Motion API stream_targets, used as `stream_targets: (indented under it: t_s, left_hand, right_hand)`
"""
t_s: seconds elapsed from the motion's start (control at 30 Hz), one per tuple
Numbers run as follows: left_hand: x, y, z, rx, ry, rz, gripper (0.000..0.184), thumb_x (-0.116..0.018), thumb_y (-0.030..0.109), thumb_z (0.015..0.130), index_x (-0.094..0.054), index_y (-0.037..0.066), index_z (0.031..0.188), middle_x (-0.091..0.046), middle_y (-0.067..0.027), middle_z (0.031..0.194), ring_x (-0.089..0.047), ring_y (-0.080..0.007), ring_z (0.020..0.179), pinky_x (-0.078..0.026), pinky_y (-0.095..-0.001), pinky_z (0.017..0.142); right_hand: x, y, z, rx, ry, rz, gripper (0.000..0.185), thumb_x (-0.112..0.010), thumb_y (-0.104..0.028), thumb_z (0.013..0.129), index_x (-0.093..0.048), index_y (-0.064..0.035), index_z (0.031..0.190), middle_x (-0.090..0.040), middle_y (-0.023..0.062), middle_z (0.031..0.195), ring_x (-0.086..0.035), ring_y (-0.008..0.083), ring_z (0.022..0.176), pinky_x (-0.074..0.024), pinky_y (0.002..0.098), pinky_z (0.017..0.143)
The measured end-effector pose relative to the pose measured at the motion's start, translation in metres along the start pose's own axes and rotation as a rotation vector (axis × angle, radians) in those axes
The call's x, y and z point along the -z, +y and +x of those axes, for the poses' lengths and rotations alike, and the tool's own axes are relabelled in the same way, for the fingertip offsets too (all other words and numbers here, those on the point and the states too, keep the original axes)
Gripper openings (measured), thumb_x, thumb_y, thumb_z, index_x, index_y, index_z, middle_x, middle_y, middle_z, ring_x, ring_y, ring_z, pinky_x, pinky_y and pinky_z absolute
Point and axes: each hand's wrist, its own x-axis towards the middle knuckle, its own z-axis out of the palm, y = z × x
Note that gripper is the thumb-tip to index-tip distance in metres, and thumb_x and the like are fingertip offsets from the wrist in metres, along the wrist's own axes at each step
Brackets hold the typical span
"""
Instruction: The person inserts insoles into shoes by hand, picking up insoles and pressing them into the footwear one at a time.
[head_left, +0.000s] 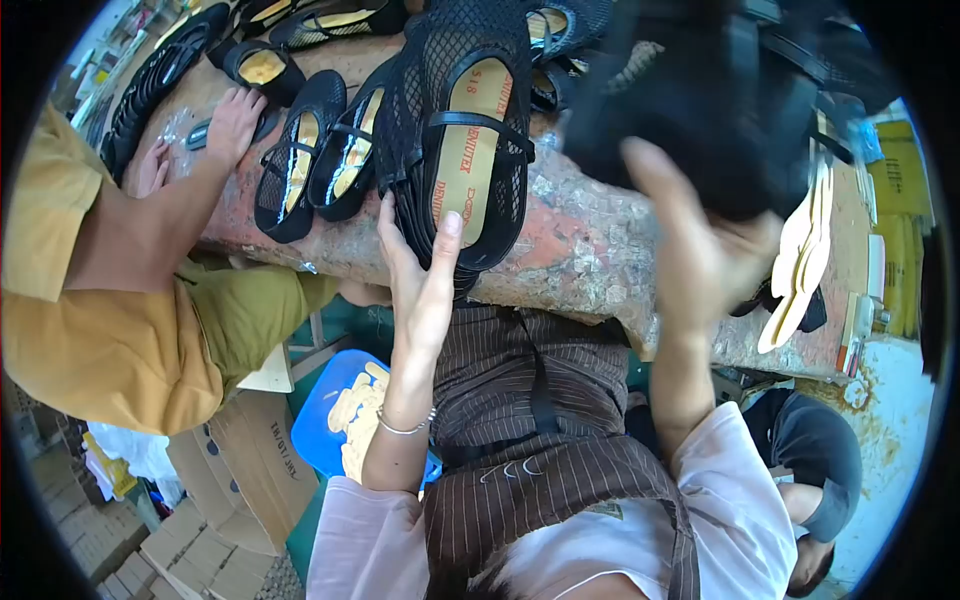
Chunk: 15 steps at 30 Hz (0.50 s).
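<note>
My left hand [420, 285] grips the heel end of a stack of black mesh shoes [515, 190], its thumb over the heel of the top one. A beige insole [470, 150] with red lettering lies inside that shoe, under a thin black strap. My right hand [705, 245] is smeared by motion, with its thumb against a blurred black bundle [680, 110] raised over the right of the table. What the bundle consists of cannot be made out. A pair of black strap shoes [290, 170] stands left of the stack.
More black shoes line the worn table [590, 235]. Loose beige insoles [800, 270] lie at its right edge. At left, a co-worker's hand [237, 125] rests near a black shoe piece. Below are a blue tub [320, 390] of beige pieces, cardboard boxes [245, 470] and another person [815, 440].
</note>
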Motion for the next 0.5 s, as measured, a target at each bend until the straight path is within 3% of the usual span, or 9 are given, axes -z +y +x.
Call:
stream_targets:
  t_s: [0.03,0.13,0.23,0.27,0.3,0.33,0.37,0.43,0.5]
  left_hand:
    - [-0.003,-0.001,-0.003,-0.027,0.008,0.037,0.094,-0.061,0.053,0.099,-0.019,-0.008,0.157,-0.019,-0.0294,0.163,-0.016,-0.0360,0.154,-0.013,-0.0466,0.125]
    - [0.001,-0.006,-0.007,-0.117,0.011,0.025,0.089,-0.058,0.055,0.100,-0.021,-0.002,0.157,-0.024,-0.0254,0.161,-0.020,-0.0342,0.152,-0.016,-0.0460,0.124]
    - [0.009,-0.028,-0.002,-0.062,0.149,-0.161,0.085,-0.054,0.062,0.100,-0.023,0.007,0.158,-0.033,-0.0194,0.157,-0.029,-0.0312,0.148,-0.024,-0.0466,0.121]
    - [0.021,-0.030,-0.002,0.137,0.114,-0.234,0.086,-0.055,0.063,0.098,-0.022,0.010,0.158,-0.035,-0.0190,0.155,-0.035,-0.0312,0.146,-0.031,-0.0470,0.117]
    - [0.026,-0.039,0.004,0.223,0.134,-0.286,0.085,-0.059,0.062,0.097,-0.025,0.011,0.157,-0.038,-0.0166,0.154,-0.038,-0.0305,0.144,-0.033,-0.0467,0.115]
    - [0.036,-0.032,0.011,0.296,-0.048,-0.291,0.083,-0.063,0.059,0.096,-0.031,0.011,0.156,-0.039,-0.0144,0.155,-0.040,-0.0290,0.142,-0.034,-0.0448,0.113]
    - [0.041,-0.036,0.015,0.376,-0.062,-0.217,0.082,-0.066,0.057,0.095,-0.036,0.011,0.156,-0.040,-0.0123,0.156,-0.041,-0.0278,0.141,-0.034,-0.0459,0.113]
    - [0.027,-0.012,0.023,0.360,-0.223,-0.251,0.075,-0.068,0.042,0.098,-0.036,0.007,0.156,-0.051,-0.0133,0.148,-0.055,-0.0248,0.128,-0.048,-0.0398,0.104]
    - [0.021,-0.025,0.032,0.318,-0.236,-0.234,0.074,-0.066,0.041,0.100,-0.035,0.005,0.157,-0.049,-0.0141,0.150,-0.053,-0.0265,0.131,-0.046,-0.0390,0.109]
  right_hand:
    - [-0.011,0.014,-0.002,0.179,-0.112,-0.248,0.017,-0.078,0.003,0.082,-0.075,0.0044,0.099,-0.077,0.0078,0.091,-0.072,0.0152,0.080,-0.0577,0.0295,0.079]
    - [-0.027,0.046,-0.044,0.130,-0.375,-0.325,0.030,-0.083,-0.004,0.078,-0.072,0.0051,0.104,-0.076,0.0134,0.093,-0.072,0.0208,0.081,-0.0566,0.0338,0.074]
    - [-0.029,0.050,-0.054,0.046,-0.466,-0.203,0.038,-0.082,-0.003,0.072,-0.072,0.0038,0.108,-0.072,0.0223,0.108,-0.071,0.0365,0.099,-0.0557,0.0391,0.087]
    - [-0.029,0.050,-0.055,0.090,-0.412,-0.278,0.041,-0.083,-0.004,0.071,-0.071,0.0048,0.109,-0.070,0.0242,0.112,-0.070,0.0388,0.102,-0.0559,0.0395,0.088]
    - [-0.027,0.049,-0.056,0.135,-0.345,-0.362,0.044,-0.083,-0.004,0.070,-0.070,0.0058,0.111,-0.069,0.0261,0.116,-0.069,0.0410,0.105,-0.0560,0.0400,0.090]
    - [-0.027,0.052,-0.059,0.211,-0.280,-0.452,0.051,-0.083,-0.006,0.068,-0.067,0.0087,0.114,-0.066,0.0297,0.120,-0.066,0.0446,0.111,-0.0559,0.0416,0.093]
    - [-0.022,0.064,-0.065,0.210,-0.313,-0.502,0.058,-0.085,-0.013,0.070,-0.064,0.0105,0.119,-0.063,0.0330,0.124,-0.064,0.0464,0.114,-0.0548,0.0429,0.097]
    - [-0.009,0.071,-0.062,0.112,-0.248,-0.428,0.061,-0.083,-0.021,0.074,-0.062,0.0114,0.121,-0.061,0.0343,0.126,-0.063,0.0483,0.115,-0.0531,0.0448,0.099]
    - [0.004,0.086,-0.063,0.058,-0.314,-0.286,0.067,-0.081,-0.027,0.079,-0.057,0.0131,0.127,-0.058,0.0358,0.131,-0.061,0.0490,0.116,-0.0516,0.0463,0.101]
